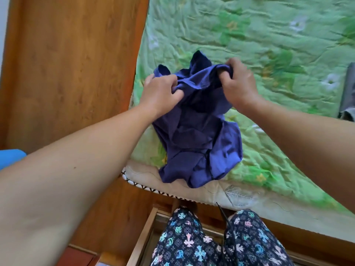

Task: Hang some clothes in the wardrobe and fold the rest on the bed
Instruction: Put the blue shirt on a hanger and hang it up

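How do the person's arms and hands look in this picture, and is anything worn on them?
Both arms are bare; no sleeve is in view. The left hand and the right hand carry no glove, and no watch, bracelet or ring is visible. The left forearm has one small dark spot. Lower down, the trousers are dark with pastel cross patterns.

Soft, even daylight fills the scene; the left forearm [76,160] is brightly lit while the right forearm [307,135] is darker, so the light falls from the left of the fingers [169,80]; the blue garment [197,131] below them holds deep shade in its folds. The right hand [240,83] is smeared by motion blur; the green sheet [269,35] beyond the fingers looks soft; wide-angle distortion bows the bed edge [249,200] and tilts the wooden panel [67,64] left of the fingers.
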A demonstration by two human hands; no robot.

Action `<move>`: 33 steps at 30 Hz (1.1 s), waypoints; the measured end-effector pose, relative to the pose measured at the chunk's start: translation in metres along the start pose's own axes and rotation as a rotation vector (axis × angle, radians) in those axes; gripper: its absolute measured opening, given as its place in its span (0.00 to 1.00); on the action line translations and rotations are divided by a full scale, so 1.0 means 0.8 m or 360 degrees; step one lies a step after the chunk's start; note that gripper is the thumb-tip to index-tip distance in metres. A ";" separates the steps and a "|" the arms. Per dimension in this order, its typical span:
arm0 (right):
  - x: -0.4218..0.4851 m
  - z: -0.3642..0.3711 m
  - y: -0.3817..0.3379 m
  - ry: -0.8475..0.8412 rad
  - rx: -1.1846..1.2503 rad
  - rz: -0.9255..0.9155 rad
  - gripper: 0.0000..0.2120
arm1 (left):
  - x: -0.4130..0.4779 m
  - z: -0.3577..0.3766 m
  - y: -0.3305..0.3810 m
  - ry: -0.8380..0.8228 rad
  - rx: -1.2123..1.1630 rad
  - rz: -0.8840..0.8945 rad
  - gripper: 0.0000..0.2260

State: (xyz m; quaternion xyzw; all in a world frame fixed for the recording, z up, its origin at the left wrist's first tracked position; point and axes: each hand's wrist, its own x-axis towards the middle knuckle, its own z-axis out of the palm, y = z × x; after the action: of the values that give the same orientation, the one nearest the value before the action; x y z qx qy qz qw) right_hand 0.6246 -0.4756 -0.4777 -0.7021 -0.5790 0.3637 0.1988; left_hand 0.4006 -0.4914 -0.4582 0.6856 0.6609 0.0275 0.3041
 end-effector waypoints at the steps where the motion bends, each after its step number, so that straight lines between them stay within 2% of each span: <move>1: 0.002 -0.010 -0.009 0.0014 0.0035 0.0004 0.09 | -0.002 -0.011 0.007 0.0002 -0.0060 0.0003 0.09; 3: 0.003 -0.034 -0.021 0.0009 -0.0009 -0.0073 0.10 | -0.006 -0.035 0.019 0.0051 -0.0134 0.0019 0.08; 5: 0.001 -0.064 -0.025 -0.0034 -0.0223 -0.0231 0.13 | -0.012 -0.065 0.024 0.0108 -0.0103 0.0052 0.08; 9: -0.009 -0.140 -0.029 -0.0174 -0.0802 -0.0609 0.17 | -0.030 -0.133 0.020 0.0133 0.0320 0.0120 0.09; 12: -0.019 -0.195 -0.040 -0.0158 -0.0909 -0.0640 0.15 | -0.051 -0.178 0.022 0.0162 0.0403 0.0018 0.14; 14: -0.026 -0.227 -0.054 -0.0063 -0.0930 -0.0605 0.13 | -0.067 -0.203 0.036 0.0269 0.0367 -0.0058 0.12; 18: -0.046 -0.287 -0.094 0.0071 -0.0770 -0.0551 0.13 | -0.093 -0.255 0.085 0.0416 0.0053 -0.0051 0.07; 21: -0.061 -0.329 -0.126 0.0192 -0.0634 -0.0517 0.13 | -0.113 -0.296 0.131 0.0500 -0.0211 -0.0012 0.06; 27: -0.093 -0.391 -0.167 0.0265 -0.0417 -0.0402 0.13 | -0.133 -0.341 0.215 0.0598 -0.0477 0.0055 0.08; 31: -0.115 -0.414 -0.192 0.0350 -0.0276 -0.0442 0.10 | -0.144 -0.358 0.271 0.0624 -0.0678 0.0137 0.08; 33: -0.124 -0.437 -0.206 0.0439 -0.0263 -0.0496 0.10 | -0.151 -0.383 0.298 0.0705 -0.0656 0.0247 0.08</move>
State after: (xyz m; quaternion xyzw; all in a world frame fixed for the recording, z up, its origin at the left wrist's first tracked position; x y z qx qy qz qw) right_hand 0.7671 -0.4797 -0.1044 -0.6610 -0.6757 0.1806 0.2717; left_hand 0.4626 -0.4723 -0.0568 0.6351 0.6373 0.3328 0.2824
